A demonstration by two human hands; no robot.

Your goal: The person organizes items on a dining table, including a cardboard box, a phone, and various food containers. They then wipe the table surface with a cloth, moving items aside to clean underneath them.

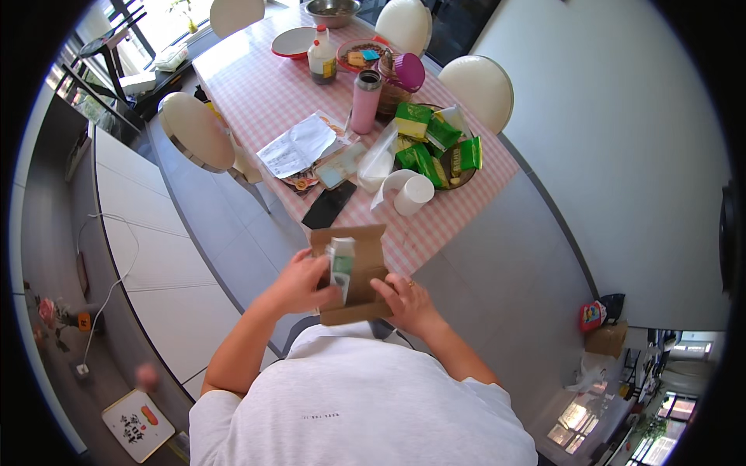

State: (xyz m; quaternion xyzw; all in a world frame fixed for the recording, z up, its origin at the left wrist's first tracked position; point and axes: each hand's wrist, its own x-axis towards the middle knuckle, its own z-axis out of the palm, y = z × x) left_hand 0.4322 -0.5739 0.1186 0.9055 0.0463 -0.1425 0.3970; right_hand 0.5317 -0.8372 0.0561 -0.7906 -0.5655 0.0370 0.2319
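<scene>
A brown cardboard box (367,250) lies opened up in front of my body, at the near corner of the table. My left hand (303,282) is at the box's left side, its fingers and thumb on a slim white-and-green packet (342,265). The packet is slightly blurred and its lower left part is hidden by those fingers. At the box's lower right edge, my right hand (411,303) grips the cardboard; a ring shows on one finger.
The checked tablecloth (449,204) carries a black phone (329,204), papers (297,145), a white paper roll (414,194), a pink flask (366,102) and a tray of green packets (434,160). Farther back stand a jug (322,58) and bowls. Chairs (478,93) flank the table.
</scene>
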